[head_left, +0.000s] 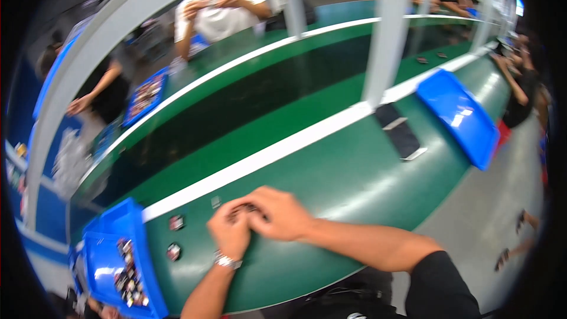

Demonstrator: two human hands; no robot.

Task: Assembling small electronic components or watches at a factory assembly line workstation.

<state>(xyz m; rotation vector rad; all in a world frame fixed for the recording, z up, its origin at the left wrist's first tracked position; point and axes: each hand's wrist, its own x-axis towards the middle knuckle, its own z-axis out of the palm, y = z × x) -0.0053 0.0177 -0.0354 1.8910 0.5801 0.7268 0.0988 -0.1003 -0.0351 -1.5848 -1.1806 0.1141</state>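
Over the green worktop (331,177) my two hands meet around a small dark part (251,208), most of which my fingers hide. My left hand (229,230), with a metal watch (227,260) at its wrist, closes on it from the left. From the right, my right hand (280,212) wraps over the same part. Left of my hands lie two small dark pieces, one squarish (176,222) and one round (173,251). A tiny pale, clear piece (216,202) rests just beyond my left hand.
A blue bin (155,277) at the left holds several small dark and coppery parts. Farther right lie a dark flat item (398,133) and a blue tray (458,115). White posts (387,35) and a rail border the conveyor belt (260,106). Co-workers sit across and at the far right.
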